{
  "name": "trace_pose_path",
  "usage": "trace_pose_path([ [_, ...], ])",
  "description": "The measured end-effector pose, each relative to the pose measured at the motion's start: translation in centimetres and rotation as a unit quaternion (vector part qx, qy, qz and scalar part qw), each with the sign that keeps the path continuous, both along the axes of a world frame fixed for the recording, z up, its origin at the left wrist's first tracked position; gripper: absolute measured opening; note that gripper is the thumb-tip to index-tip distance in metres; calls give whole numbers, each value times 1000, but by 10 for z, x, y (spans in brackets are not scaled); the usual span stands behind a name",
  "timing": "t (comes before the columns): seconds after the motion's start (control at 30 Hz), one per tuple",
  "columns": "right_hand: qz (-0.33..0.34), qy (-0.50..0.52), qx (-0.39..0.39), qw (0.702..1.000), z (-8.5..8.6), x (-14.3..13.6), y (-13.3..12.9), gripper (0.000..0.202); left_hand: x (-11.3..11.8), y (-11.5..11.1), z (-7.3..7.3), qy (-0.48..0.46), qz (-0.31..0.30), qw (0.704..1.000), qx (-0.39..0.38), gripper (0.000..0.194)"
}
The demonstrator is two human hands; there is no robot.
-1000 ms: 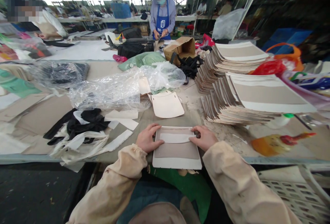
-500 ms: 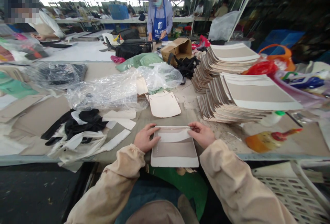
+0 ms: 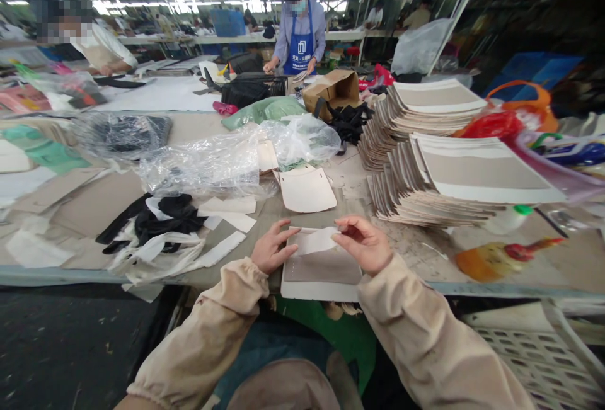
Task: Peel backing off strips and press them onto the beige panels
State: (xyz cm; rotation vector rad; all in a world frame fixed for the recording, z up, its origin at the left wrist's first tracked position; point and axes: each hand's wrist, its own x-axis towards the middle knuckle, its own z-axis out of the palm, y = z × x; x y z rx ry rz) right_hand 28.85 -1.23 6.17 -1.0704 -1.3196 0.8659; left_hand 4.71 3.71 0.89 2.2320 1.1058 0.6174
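A white-and-taupe panel (image 3: pixel 321 271) lies at the table's front edge, its lower end over the edge. Across its top runs a white strip (image 3: pixel 316 242), raised at the right end. My right hand (image 3: pixel 366 245) pinches that end between thumb and fingers. My left hand (image 3: pixel 274 247) rests at the panel's upper left corner, fingers apart, its thumb near the strip's left end. Just beyond the panel lies a cream piece (image 3: pixel 308 189) with small slots.
Stacked panels (image 3: pixel 486 167) stand at the right, beside an orange glue bottle (image 3: pixel 486 261). Black and white scraps (image 3: pixel 163 224) and clear plastic (image 3: pixel 203 161) lie to the left. A person in a blue apron (image 3: pixel 301 45) stands across the table. A white basket (image 3: pixel 543 341) is at lower right.
My right hand has lifted the strip's right end and drawn it inward from the panel's right side. My left hand's fingers have spread slightly. The whole view has shifted a little.
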Motion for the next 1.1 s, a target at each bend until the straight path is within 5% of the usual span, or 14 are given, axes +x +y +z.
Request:
trace_pose_path([
  [0.23, 60, 107, -33, 992, 5, -10, 1, 29, 1, 1, 2, -42, -86, 995, 41, 48],
  [0.4, 110, 152, -35, 982, 9, -21, 1, 31, 4, 5, 0, -63, -82, 993, 55, 54],
  [0.6, 102, 163, -41, 980, 9, -18, 7, 37, 7, 9, -1, -58, -118, 990, 50, 29],
  [0.77, 29, 82, -35, 996, -13, 4, 10, 33, 6, 8, 0, -125, -40, 991, -1, 19],
  [0.87, -34, 11, -95, 995, -30, 24, 7, 38, 8, 10, -3, -146, -18, 989, -21, 18],
  [1.1, -37, -247, -243, 937, -42, 44, -7, 39, 17, 13, -7, -137, -13, 990, 1, 17],
])
